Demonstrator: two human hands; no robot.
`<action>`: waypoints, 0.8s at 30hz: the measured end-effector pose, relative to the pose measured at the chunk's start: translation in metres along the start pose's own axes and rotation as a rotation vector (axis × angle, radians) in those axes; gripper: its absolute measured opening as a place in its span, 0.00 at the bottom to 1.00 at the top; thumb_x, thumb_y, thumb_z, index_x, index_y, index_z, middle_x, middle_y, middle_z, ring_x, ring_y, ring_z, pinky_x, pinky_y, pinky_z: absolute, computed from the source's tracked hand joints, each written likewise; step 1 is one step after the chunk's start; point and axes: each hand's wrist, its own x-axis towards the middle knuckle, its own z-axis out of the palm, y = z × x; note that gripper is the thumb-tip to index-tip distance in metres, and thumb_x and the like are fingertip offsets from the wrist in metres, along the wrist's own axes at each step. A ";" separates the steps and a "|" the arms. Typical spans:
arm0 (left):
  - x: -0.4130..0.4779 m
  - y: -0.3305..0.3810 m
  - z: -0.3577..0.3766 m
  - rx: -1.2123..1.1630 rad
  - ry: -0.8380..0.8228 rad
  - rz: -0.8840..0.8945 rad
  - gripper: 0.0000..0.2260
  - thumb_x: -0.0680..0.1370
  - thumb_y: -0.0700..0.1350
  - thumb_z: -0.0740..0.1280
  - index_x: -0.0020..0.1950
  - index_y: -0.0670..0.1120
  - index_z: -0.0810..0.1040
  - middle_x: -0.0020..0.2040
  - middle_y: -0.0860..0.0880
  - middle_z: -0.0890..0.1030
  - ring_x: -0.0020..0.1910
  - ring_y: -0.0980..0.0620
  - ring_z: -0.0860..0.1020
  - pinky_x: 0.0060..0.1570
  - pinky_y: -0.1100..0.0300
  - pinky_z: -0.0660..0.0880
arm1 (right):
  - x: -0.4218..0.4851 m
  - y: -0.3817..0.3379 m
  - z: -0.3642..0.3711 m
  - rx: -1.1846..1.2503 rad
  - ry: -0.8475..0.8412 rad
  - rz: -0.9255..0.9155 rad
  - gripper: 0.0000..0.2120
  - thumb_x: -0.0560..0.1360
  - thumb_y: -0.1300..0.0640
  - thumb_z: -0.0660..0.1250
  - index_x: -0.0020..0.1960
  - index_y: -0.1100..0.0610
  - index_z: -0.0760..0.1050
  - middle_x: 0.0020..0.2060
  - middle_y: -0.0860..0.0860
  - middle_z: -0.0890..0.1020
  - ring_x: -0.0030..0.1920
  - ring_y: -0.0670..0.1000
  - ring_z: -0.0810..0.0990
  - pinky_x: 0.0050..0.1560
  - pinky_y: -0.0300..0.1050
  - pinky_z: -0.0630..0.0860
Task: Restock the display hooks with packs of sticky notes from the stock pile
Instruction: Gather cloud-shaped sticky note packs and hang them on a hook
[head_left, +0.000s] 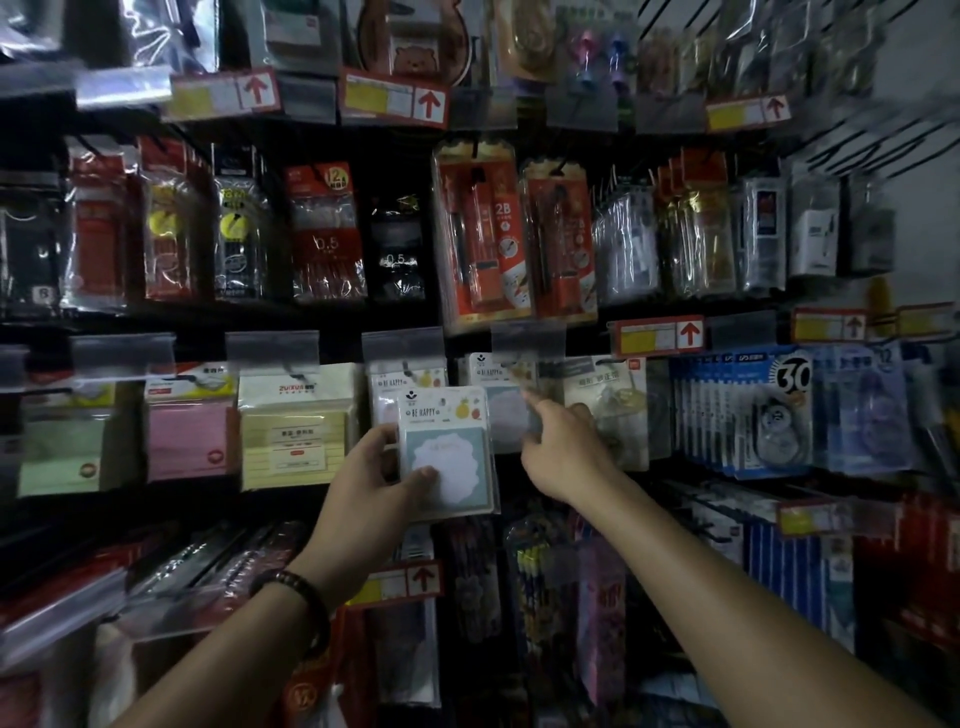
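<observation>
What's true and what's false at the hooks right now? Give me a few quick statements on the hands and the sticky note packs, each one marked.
1. The left hand holds a BE HAPPY pack in front of the display. True.
2. The right hand grips a second pack. False: it holds nothing, and its index finger reaches toward the hanging BE HAPPY packs.
3. The pink pack hangs to the right of the yellow pack. False: it hangs to the left of it.
4. A beaded bracelet sits at the left wrist. True.
</observation>
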 end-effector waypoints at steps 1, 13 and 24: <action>0.000 0.001 0.002 -0.006 0.006 0.003 0.15 0.83 0.36 0.69 0.64 0.53 0.76 0.57 0.49 0.87 0.53 0.52 0.88 0.48 0.55 0.86 | -0.005 0.001 -0.002 -0.013 0.032 0.003 0.30 0.84 0.55 0.63 0.84 0.41 0.60 0.68 0.54 0.71 0.58 0.56 0.79 0.53 0.45 0.78; 0.005 -0.007 0.058 0.065 0.072 0.240 0.30 0.82 0.36 0.72 0.76 0.59 0.65 0.58 0.51 0.85 0.54 0.56 0.87 0.51 0.55 0.86 | -0.058 0.006 -0.009 0.569 0.124 -0.201 0.36 0.79 0.66 0.73 0.79 0.37 0.69 0.55 0.49 0.84 0.36 0.46 0.84 0.31 0.36 0.78; 0.043 -0.011 0.068 0.454 0.019 0.446 0.37 0.81 0.33 0.71 0.83 0.59 0.64 0.68 0.61 0.73 0.58 0.54 0.82 0.58 0.58 0.83 | -0.018 0.020 0.001 0.560 0.284 -0.266 0.35 0.81 0.66 0.71 0.78 0.36 0.70 0.75 0.34 0.73 0.73 0.46 0.77 0.66 0.53 0.82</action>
